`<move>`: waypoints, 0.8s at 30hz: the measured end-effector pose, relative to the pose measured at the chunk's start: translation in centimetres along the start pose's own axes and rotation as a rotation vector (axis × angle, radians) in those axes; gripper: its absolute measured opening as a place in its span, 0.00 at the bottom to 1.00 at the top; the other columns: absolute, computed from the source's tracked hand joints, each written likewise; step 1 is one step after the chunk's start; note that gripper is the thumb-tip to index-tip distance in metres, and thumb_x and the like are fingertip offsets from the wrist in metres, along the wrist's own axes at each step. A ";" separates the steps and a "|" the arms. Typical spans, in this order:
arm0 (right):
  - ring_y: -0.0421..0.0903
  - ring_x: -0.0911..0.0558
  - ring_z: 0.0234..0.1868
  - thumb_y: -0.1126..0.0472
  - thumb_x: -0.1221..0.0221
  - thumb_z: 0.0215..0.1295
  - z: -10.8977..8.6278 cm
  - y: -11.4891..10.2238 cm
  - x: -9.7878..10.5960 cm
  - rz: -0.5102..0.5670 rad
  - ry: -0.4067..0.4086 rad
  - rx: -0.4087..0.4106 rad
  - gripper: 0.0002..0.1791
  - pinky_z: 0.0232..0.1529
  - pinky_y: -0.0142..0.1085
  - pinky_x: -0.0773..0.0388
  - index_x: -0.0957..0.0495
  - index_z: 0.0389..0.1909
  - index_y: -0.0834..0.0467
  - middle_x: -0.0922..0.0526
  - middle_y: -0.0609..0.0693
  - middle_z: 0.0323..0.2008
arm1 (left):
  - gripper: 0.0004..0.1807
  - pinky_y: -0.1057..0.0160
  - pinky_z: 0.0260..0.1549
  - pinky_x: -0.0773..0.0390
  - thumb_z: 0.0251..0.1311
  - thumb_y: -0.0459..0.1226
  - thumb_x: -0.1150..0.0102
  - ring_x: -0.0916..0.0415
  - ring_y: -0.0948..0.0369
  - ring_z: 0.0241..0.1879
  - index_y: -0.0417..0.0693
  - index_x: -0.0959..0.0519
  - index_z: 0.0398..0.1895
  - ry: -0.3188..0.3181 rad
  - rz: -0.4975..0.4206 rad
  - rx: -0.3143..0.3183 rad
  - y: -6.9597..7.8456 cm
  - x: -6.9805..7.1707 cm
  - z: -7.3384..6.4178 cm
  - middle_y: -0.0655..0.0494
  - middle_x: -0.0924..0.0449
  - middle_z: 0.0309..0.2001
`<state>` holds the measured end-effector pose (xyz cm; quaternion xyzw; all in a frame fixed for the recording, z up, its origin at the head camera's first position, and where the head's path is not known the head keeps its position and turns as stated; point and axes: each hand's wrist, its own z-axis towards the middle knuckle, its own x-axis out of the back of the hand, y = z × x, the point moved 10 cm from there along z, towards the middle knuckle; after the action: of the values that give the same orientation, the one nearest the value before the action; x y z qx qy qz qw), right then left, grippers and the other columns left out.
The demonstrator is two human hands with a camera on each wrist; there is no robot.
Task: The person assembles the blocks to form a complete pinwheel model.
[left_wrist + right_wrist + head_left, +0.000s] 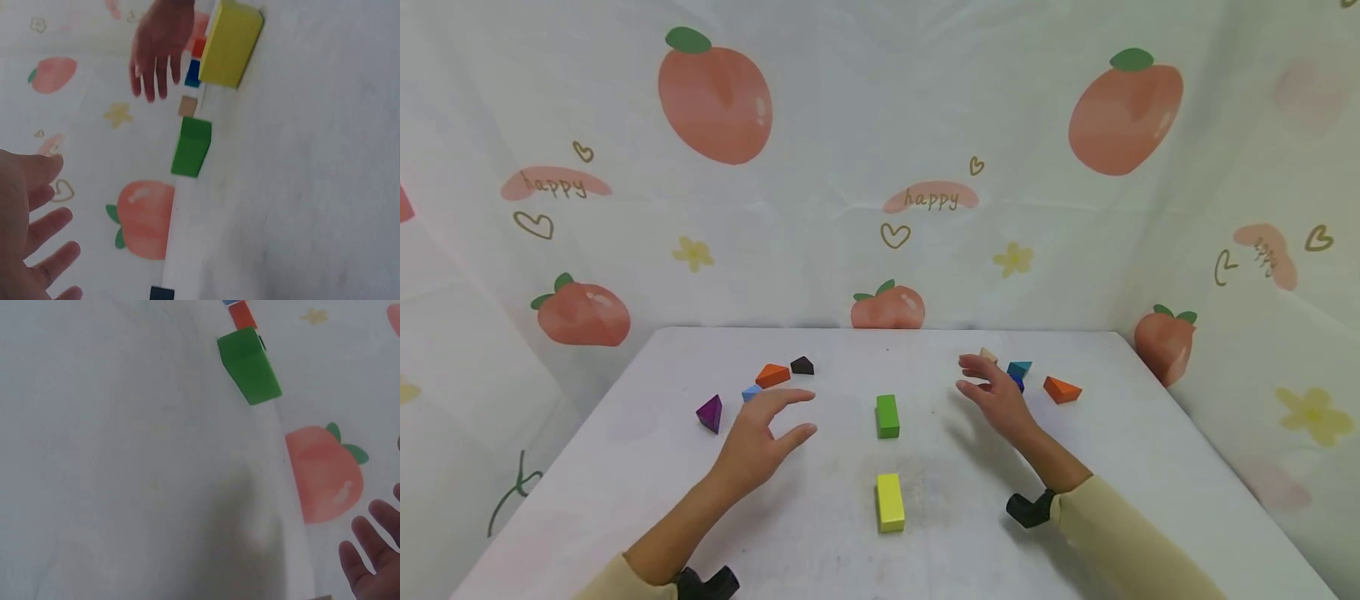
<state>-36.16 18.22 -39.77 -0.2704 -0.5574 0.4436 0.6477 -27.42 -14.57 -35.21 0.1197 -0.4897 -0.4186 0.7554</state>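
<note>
My left hand (758, 440) hovers above the left half of the white table, thumb and fingers spread apart with nothing between them. Partly behind it in the head view lies a light blue block (751, 392). Over the right half, my right hand (1000, 402) is raised with its fingers apart and holds nothing. It overlaps a beige block (988, 355) and a dark blue block (1018, 382) in that view. Between the hands a green block (887, 417) lies on the table, and a yellow block (891, 503) lies nearer to me.
Left of centre are a purple block (710, 414), an orange block (772, 375) and a black block (802, 365). On the right lie a teal block (1019, 370) and another orange block (1062, 390). A fruit-printed cloth (835, 125) hangs behind the table (820, 533).
</note>
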 end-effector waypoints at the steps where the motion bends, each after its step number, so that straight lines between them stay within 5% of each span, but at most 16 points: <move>1: 0.54 0.27 0.61 0.54 0.41 0.70 0.1 0.0 -0.4 0.008 -0.011 -0.001 0.25 0.60 0.51 0.29 0.30 0.64 0.58 0.27 0.58 0.62 | 0.23 0.40 0.53 0.27 0.56 0.38 0.30 0.29 0.51 0.60 0.48 0.21 0.57 -0.008 -0.002 0.025 0.0 -0.3 0.0 0.55 0.21 0.55; 14: 0.55 0.29 0.63 0.60 0.41 0.68 1.1 0.0 -5.0 0.041 -0.154 -0.037 0.27 0.61 0.51 0.31 0.32 0.66 0.61 0.27 0.59 0.62 | 0.23 0.46 0.54 0.26 0.55 0.41 0.29 0.29 0.56 0.58 0.58 0.20 0.56 -0.136 -0.042 0.200 1.1 -4.2 -0.7 0.63 0.21 0.53; 24: 0.52 0.30 0.64 0.56 0.39 0.66 1.7 0.2 -8.2 -0.015 -0.290 -0.054 0.29 0.63 0.52 0.34 0.31 0.67 0.58 0.25 0.52 0.62 | 0.26 0.47 0.54 0.27 0.56 0.48 0.32 0.30 0.56 0.58 0.52 0.21 0.59 -0.344 -0.045 0.184 1.8 -8.3 -1.4 0.64 0.22 0.53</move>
<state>-37.71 10.87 -43.51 -0.2165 -0.6589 0.4578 0.5562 -26.69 -7.56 -40.15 0.1259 -0.6450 -0.4030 0.6370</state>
